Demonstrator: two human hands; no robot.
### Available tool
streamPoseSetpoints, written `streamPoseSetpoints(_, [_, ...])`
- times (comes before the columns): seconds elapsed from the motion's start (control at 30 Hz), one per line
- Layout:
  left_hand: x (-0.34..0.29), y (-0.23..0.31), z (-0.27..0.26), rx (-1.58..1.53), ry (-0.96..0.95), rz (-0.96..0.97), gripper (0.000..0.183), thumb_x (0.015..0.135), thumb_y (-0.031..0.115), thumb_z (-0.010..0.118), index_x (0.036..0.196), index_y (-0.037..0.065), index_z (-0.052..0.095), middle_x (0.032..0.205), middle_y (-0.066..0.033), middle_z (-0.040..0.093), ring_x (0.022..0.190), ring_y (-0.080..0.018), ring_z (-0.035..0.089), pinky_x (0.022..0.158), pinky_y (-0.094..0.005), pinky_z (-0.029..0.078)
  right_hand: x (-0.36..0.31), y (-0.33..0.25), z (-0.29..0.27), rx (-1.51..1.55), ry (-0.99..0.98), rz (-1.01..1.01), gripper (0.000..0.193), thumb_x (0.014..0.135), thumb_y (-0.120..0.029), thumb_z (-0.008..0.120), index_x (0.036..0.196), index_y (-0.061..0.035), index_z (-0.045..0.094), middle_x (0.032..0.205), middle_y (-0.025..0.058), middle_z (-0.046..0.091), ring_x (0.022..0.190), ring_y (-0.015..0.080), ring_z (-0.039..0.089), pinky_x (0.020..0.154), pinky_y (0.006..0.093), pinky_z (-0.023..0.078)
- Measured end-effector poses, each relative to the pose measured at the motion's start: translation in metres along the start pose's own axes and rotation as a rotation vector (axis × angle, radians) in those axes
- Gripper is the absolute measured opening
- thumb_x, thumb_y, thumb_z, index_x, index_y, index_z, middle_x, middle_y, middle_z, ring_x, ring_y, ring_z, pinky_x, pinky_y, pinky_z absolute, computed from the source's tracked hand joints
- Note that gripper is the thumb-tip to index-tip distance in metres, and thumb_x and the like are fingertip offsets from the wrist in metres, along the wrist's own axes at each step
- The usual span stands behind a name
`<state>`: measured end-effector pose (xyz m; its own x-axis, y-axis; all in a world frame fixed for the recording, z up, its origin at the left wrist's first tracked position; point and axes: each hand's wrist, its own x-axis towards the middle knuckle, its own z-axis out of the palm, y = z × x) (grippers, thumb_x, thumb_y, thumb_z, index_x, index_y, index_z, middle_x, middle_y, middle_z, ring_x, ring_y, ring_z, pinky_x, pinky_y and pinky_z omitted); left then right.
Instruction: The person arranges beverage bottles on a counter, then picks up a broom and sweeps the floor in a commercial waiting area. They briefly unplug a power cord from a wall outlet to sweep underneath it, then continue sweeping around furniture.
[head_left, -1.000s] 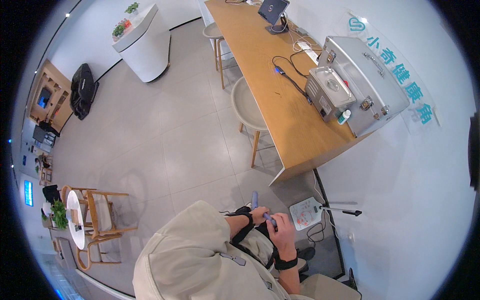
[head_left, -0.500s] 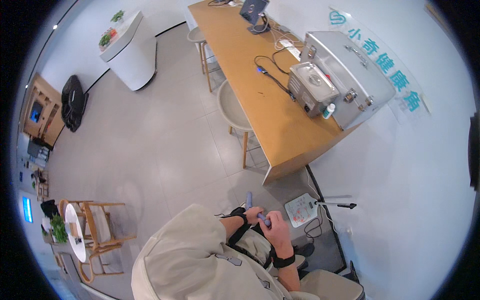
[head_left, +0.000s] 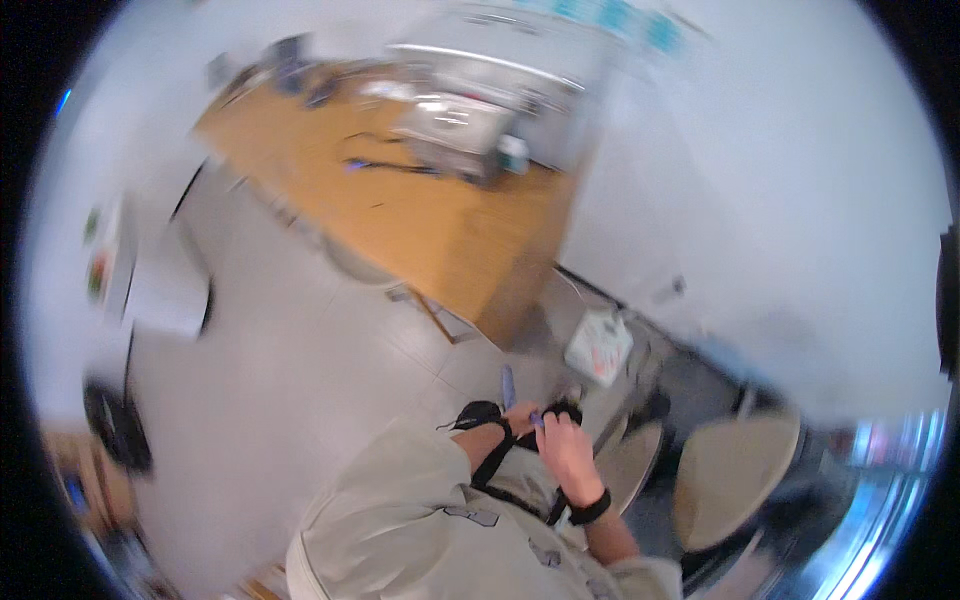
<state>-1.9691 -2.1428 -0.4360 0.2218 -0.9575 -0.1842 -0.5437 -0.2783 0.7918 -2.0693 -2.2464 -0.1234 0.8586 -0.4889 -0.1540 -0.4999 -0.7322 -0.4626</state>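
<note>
Slim blue pen-like object (head_left: 508, 384) held upright at chest height, off any counter, above grey floor (head_left: 300, 390). Left hand (head_left: 516, 418) curled around its lower end, apparently to steady it. Right hand (head_left: 566, 452) closed at same spot; exact finger contact blurred, cannot tell. Long orange wooden table (head_left: 440, 220) well apart.

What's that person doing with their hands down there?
The person has both hands together in front of their body. The right hand and left hand are holding a small bluish-purple thing, maybe a pen, which sticks up between them. Black straps wrap the wrists. A wooden table with a silver case is ahead. The picture is blurry.
</note>
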Motion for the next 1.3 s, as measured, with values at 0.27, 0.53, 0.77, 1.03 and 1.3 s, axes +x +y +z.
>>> streamPoseSetpoints(0.27, [-0.046, -0.004, -0.016, 0.014, -0.565, 0.266, 0.018, 0.069, 0.012, 0.066, 0.083, 0.006, 0.056, 0.077, -0.0149, 0.056, 0.073, -0.0329, 0.055, 0.067, -0.0396, 0.044, -0.084, -0.064, 0.095, -0.012, -0.183, 0.644, 0.006, 0.075, -0.014, 0.062, 0.07, -0.013, 0.067, 0.071, 0.0049, 0.067, 0.065, 0.0193, 0.067, 0.051, 0.0316, 0.048])
streamPoseSetpoints(0.53, [-0.11, -0.027, 0.037, 0.377, -0.919, 0.478, 0.015, 0.066, -0.007, 0.063, 0.076, 0.001, 0.056, 0.086, -0.0207, 0.056, 0.094, -0.0403, 0.052, 0.082, -0.0444, 0.046, -0.189, -0.104, 0.2, 0.433, -0.049, 1.151, 0.01, 0.08, -0.012, 0.061, 0.084, -0.0061, 0.068, 0.079, 0.0083, 0.068, 0.076, 0.0241, 0.069, 0.06, 0.0318, 0.053])
streamPoseSetpoints(0.77, [-0.156, -0.029, 0.081, 0.409, -0.928, 0.465, 0.037, 0.072, -0.006, 0.061, 0.108, 0.002, 0.054, 0.11, -0.0264, 0.052, 0.117, -0.0405, 0.043, 0.094, -0.0418, 0.042, -0.241, -0.125, 0.294, 0.737, 0.281, 1.411, 0.011, 0.078, -0.014, 0.062, 0.08, -0.0029, 0.062, 0.071, 0.014, 0.065, 0.07, 0.0293, 0.068, 0.057, 0.0374, 0.053])
streamPoseSetpoints(1.03, [-0.237, -0.016, 0.189, -0.257, -0.819, -0.835, 0.028, 0.097, 0.022, 0.041, 0.114, 0.0, 0.034, 0.088, -0.0165, 0.056, 0.071, -0.0276, 0.061, 0.066, -0.0445, 0.056, -0.292, -0.097, 0.426, 0.852, 0.655, 1.528, 0.022, 0.086, -0.022, 0.054, 0.082, -0.001, 0.058, 0.065, 0.0174, 0.062, 0.061, 0.0341, 0.063, 0.053, 0.0435, 0.051])
streamPoseSetpoints(1.3, [-0.213, -0.079, 0.297, -0.038, -0.84, -0.825, 0.023, 0.098, 0.028, 0.044, 0.09, 0.007, 0.046, 0.073, -0.004, 0.054, 0.06, -0.017, 0.051, 0.056, -0.0345, 0.048, -0.326, -0.014, 0.509, 0.876, 0.57, 1.502, 0.023, 0.09, -0.02, 0.049, 0.091, 0.0001, 0.059, 0.073, 0.016, 0.065, 0.066, 0.0309, 0.066, 0.056, 0.0398, 0.052])
